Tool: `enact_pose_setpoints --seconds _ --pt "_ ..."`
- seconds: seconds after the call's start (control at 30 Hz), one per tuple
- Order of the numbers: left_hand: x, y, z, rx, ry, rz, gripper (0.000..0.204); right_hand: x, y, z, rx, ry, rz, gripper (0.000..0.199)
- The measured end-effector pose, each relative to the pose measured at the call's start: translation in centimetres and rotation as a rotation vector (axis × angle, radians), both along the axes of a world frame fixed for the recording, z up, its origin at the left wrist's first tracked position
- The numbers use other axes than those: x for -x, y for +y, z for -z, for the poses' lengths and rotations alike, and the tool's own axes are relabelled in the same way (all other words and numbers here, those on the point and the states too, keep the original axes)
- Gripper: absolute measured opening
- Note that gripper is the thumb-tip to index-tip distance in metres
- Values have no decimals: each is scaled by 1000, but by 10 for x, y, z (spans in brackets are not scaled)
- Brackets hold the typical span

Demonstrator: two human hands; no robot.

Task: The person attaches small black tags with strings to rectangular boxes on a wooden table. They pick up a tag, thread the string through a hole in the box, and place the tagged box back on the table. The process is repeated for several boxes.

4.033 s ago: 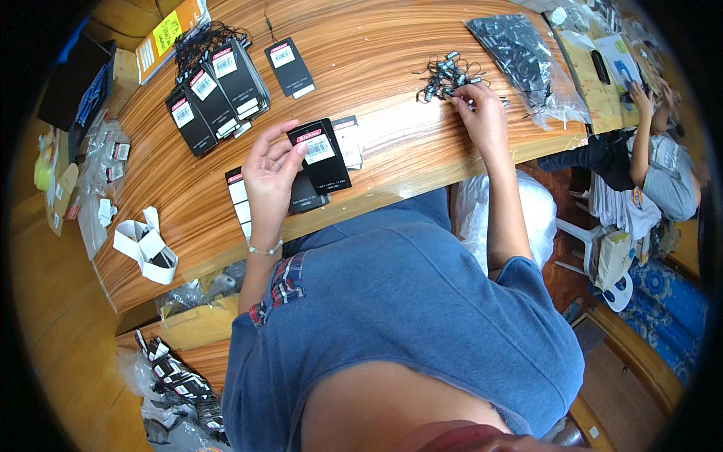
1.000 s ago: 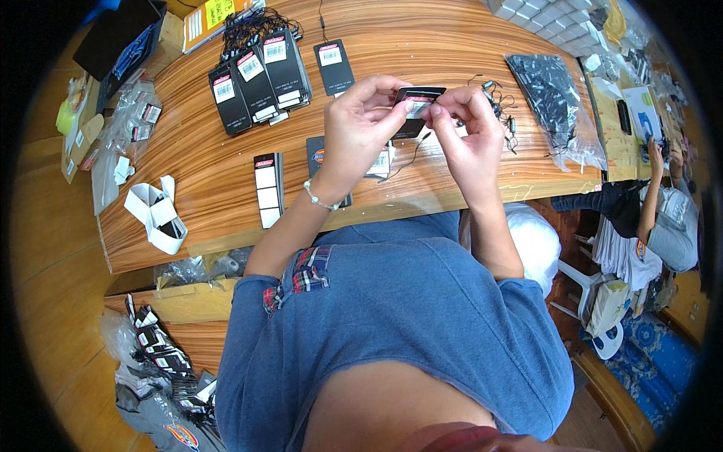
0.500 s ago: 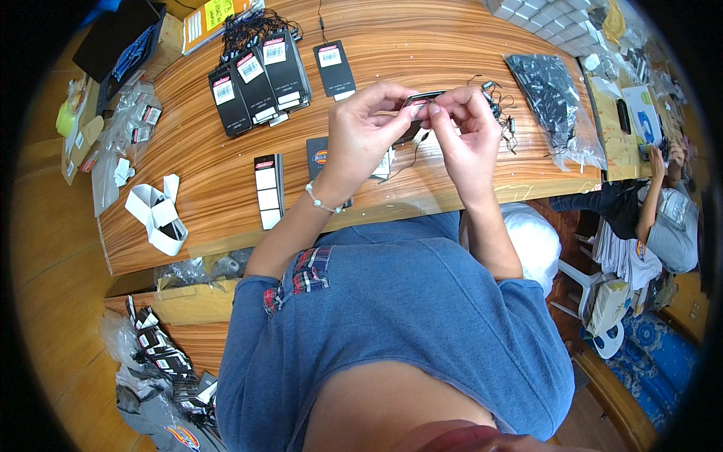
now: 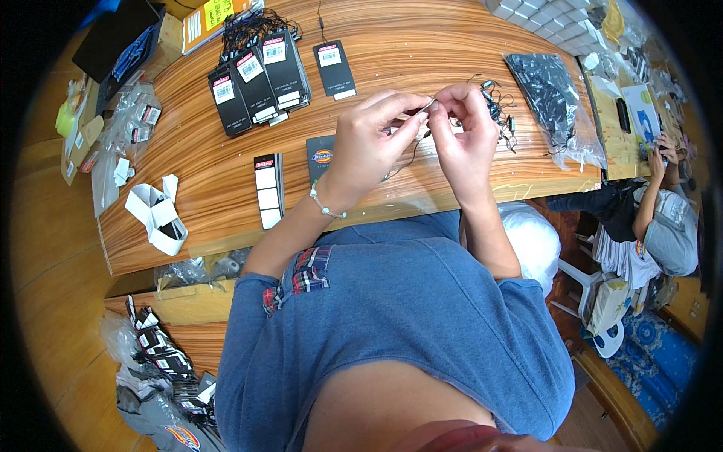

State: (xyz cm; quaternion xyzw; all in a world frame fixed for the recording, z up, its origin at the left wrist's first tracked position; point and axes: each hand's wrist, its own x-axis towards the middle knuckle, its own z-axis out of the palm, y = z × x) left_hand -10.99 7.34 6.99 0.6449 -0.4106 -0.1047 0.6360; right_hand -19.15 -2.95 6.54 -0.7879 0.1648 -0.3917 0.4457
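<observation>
Above the table's front edge, my left hand point(image 4: 376, 143) pinches a dark hang tag point(image 4: 429, 106) between thumb and fingers. The tag is turned nearly edge-on, so little more than a thin line shows. My right hand point(image 4: 465, 143) is closed at the tag's other end, thumb against forefinger. A thin black string point(image 4: 412, 157) hangs below the fingers; where its upper end goes is hidden. Partly behind my left wrist lies a black tag card point(image 4: 321, 154) with an orange and blue emblem. Several black tag strings point(image 4: 503, 113) lie loose beyond my right hand.
Stacked black tags point(image 4: 265, 83) with white stickers lie at the back left, one single tag point(image 4: 334, 69) beside them. A sticker strip point(image 4: 267, 190) and a white ribbon point(image 4: 158, 215) lie left. A plastic bag point(image 4: 553, 102) lies right; farther right another person point(image 4: 666, 218) works.
The tag has tipped from showing part of its face to nearly edge-on. My left hand has turned slightly and shifted right; my right hand stays close against it.
</observation>
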Motion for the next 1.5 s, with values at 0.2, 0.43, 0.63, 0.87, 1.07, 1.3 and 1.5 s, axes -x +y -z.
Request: enact_pose_setpoints --seconds 0.2,0.43,0.63,0.87,1.07,1.3,1.5 --pt "-9 3 -1 -6 -414 -73 17 9 -14 -7 -629 -16 -341 24" --pt "-12 -7 -2 80 -940 -171 14 17 -24 7 -1003 -98 -466 13" --pt "-9 -5 2 36 -676 -19 20 16 -43 0 -863 -363 -117 11" --pt "-10 0 9 14 -100 63 39 11 -60 -24 -914 -644 -546 8" --pt "-35 53 12 -109 -13 -94 54 12 -58 -17 -902 -506 -523 12" --pt "-80 174 26 -771 -280 -153 47 39 -76 -13 -765 -423 -366 19" --pt "-74 189 37 -888 -217 -201 58 38 -78 -15 -773 -386 -400 17"
